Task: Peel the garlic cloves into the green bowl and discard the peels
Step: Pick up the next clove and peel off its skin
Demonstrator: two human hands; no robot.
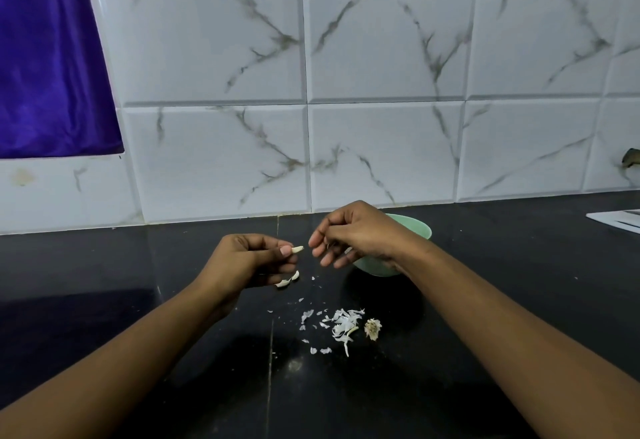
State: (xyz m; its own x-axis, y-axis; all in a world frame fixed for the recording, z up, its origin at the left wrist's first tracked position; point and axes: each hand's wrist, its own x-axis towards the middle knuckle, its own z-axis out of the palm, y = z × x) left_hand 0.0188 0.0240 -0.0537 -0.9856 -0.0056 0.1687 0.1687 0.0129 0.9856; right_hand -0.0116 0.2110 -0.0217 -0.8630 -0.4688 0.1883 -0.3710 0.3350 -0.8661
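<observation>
Over counter (pixel 138 300), left hand (pixel 249 258) pinches clove (pixel 297 249) tip-out so right hand (pixel 360 234), loosely curled before bowl (pixel 417 228), grasp unclear, can strip it.

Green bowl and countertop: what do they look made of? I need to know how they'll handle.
Green bowl: probably plastic or melamine. Its wall is a smooth pale mint with a dull, even sheen and no sharp glaze highlights, though ceramic can't be ruled out. Countertop: likely polished black stone such as granite. It is glossy, shows faint reflections, and a straight seam runs between two slabs.
</observation>
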